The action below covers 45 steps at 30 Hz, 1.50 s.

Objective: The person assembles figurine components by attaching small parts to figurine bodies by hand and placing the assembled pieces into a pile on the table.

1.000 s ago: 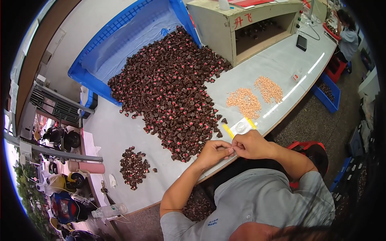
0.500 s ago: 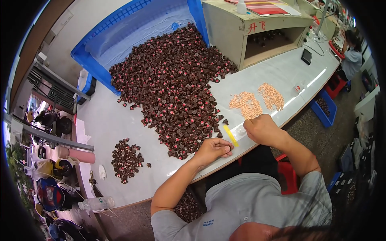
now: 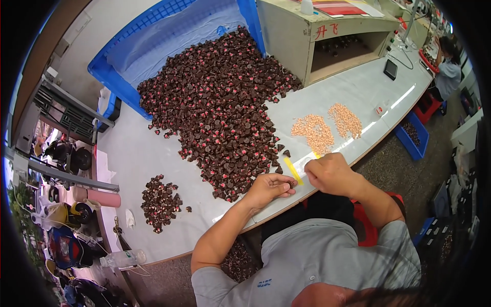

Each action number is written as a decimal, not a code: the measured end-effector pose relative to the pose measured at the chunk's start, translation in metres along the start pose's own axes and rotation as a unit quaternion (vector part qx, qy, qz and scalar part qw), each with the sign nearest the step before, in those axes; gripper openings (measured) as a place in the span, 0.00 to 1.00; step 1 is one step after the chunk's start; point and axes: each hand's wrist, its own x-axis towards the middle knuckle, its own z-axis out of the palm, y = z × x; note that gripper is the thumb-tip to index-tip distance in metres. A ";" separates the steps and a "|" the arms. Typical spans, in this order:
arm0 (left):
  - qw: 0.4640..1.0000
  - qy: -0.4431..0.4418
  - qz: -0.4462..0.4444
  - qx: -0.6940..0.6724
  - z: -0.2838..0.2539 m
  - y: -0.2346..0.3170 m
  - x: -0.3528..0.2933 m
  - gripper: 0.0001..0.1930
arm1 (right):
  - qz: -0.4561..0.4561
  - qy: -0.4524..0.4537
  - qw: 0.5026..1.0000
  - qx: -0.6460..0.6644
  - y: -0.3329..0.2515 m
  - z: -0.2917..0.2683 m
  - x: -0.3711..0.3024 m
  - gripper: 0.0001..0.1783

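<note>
Near the front edge of the table, my left hand (image 3: 268,191) pinches a small dark brown piece (image 3: 292,184) between thumb and fingers. My right hand (image 3: 331,175) is curled closed just to its right, knuckles up; its fingertips are hidden, so what they hold cannot be seen. Between the hands a yellow strip (image 3: 293,171) lies on the table, and a bit of yellow shows beside my right hand. Beyond my left hand spreads a large heap of dark cone-like pieces (image 3: 225,117), many with pink-red spots. Two patches of small peach-coloured bits (image 3: 313,132) lie beyond my right hand.
A blue crate (image 3: 115,84) lies tipped behind the heap. A smaller pile of dark pieces (image 3: 159,203) is at left, near a plastic bottle (image 3: 123,259). An open-fronted wooden box (image 3: 286,43) stands at the back. Another person (image 3: 449,74) sits far right.
My right hand has shifted slightly left, closer to my left hand, uncovering a bit of yellow behind it. The dark piece in my left fingertips now shows more plainly.
</note>
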 end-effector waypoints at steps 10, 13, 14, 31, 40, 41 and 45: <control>1.000 0.010 -0.014 -0.011 0.002 0.002 -0.001 0.14 | -0.020 0.028 0.997 0.072 -0.018 0.022 -0.003 0.08; 1.000 0.009 -0.012 -0.010 0.002 0.003 -0.001 0.13 | -0.023 0.031 0.996 0.081 -0.017 0.024 -0.002 0.08; 1.000 0.007 -0.011 -0.013 0.002 0.002 -0.001 0.13 | -0.024 0.031 0.996 0.085 -0.017 0.025 -0.002 0.07; 1.000 0.009 0.003 -0.002 0.003 0.002 0.000 0.15 | 0.250 0.157 0.914 0.279 0.024 -0.001 -0.033 0.04; 0.999 0.031 -0.007 0.022 0.007 0.006 -0.004 0.14 | 0.397 0.145 0.906 -0.032 0.106 -0.024 -0.075 0.05; 0.999 0.022 -0.004 0.024 0.006 0.004 -0.003 0.14 | 0.369 0.086 0.923 -0.069 0.106 -0.024 -0.077 0.05; 1.000 0.020 -0.002 0.021 0.002 0.000 -0.002 0.13 | 0.368 0.073 0.927 -0.015 0.100 -0.014 -0.071 0.03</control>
